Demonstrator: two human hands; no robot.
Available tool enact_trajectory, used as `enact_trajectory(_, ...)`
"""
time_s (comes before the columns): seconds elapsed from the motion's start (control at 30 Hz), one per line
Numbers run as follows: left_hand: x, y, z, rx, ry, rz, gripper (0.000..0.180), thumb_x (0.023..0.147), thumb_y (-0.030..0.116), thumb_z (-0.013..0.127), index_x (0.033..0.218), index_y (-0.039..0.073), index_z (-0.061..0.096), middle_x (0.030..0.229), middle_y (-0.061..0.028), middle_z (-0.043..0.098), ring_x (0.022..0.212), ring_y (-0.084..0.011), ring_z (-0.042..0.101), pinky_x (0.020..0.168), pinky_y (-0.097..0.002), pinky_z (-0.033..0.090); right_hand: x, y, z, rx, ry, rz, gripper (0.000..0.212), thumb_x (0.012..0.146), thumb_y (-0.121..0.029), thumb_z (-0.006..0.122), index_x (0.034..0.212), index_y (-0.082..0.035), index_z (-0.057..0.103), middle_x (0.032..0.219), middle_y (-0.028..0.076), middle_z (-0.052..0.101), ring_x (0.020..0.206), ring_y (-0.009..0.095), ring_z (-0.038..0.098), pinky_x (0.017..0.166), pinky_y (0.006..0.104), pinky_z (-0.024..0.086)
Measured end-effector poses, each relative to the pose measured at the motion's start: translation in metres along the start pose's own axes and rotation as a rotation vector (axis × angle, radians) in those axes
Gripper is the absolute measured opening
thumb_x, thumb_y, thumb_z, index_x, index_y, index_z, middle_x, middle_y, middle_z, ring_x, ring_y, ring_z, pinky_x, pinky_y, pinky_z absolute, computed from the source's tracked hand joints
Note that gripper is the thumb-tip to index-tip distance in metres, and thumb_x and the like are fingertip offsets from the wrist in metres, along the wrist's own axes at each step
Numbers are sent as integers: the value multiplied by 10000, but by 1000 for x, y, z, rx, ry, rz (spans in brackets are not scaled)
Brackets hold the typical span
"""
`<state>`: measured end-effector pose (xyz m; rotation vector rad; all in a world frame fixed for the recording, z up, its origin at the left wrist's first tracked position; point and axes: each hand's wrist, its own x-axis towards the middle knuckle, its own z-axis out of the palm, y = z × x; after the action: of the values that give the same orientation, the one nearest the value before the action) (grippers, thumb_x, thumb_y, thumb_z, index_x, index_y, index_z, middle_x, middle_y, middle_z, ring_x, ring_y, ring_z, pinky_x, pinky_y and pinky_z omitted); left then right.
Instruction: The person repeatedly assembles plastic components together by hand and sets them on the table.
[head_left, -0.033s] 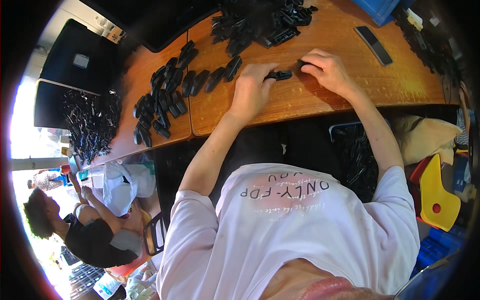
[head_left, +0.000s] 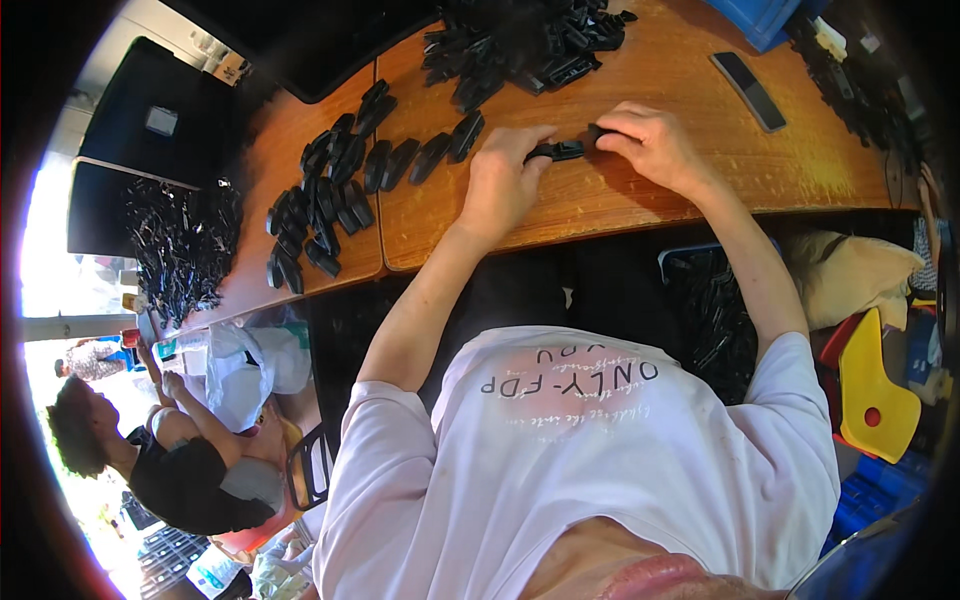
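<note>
My left hand is closed on a black elongated plastic part, whose one end sticks out to the right past the fingers. Just right of it, my right hand pinches a smaller black piece, mostly hidden by the fingertips. The two pieces are close together over the wooden table; whether they touch I cannot tell. Several similar black parts lie in a loose row left of my left hand. They run into a cluster of the same parts farther left.
A big heap of black parts lies at the back, with a phone and a blue bin to its right. More black pieces fill the far left. Below the table edge sits a tray of black parts. A person sits at left.
My right hand has shifted slightly left with its small black piece, closer to the part in my left hand. The left hand has barely moved.
</note>
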<state>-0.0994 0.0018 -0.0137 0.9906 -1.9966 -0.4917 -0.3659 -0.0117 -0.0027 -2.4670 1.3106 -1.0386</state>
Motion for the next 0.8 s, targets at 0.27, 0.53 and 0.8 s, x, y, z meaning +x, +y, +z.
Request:
enact_trajectory(0.27,0,-2,-4,-168,-88,-151,396,850,-33,768,1238,41,746,1104,-128,770,1030,-247,743,918,-342,592,12,-23,13,100,-154,-156,168,872,-117,793,981,2,744,938,133,710,865,348,679,741,430,535)
enact_trajectory(0.53,2,-2,-7,-144,-129,-185,395,855,-52,763,1236,47,749,1121,-116,761,1046,-213,743,932,-327,600,6,-22,5,95,-167,-148,167,865,-130,797,952,0,740,918,124,701,865,360,669,715,445,533)
enact_trajectory(0.8,8,-1,-15,33,-66,42,431,819,-40,729,1237,64,749,1088,-144,755,1104,-326,694,991,-437,529,23,-36,47,40,40,-286,197,794,-88,797,738,-47,612,797,107,617,774,355,629,656,448,511)
